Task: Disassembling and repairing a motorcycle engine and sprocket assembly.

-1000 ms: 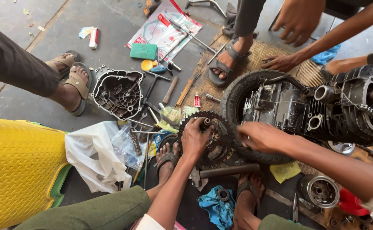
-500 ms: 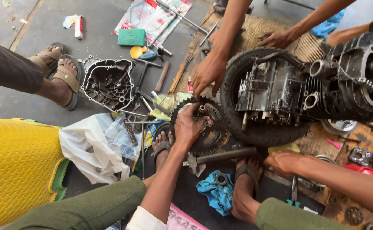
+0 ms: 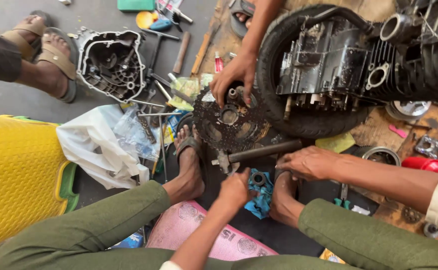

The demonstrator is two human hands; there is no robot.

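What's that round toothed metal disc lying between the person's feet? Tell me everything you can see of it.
The toothed disc is a dark, greasy round part that looks like steel, with small teeth around its rim, several large cut-out windows and a raised hub at its middle. It lies flat on the ground against the black tyre, just above the hammer. Another person's hand reaches down from above and rests its fingers on the upper edge. The wearer's own hands are lower down and do not touch it.

Greasy matt metal sprocket [image 3: 229, 120]; blue cloth rag [image 3: 260, 197] (crumpled); rough rubber tyre [image 3: 299, 122].
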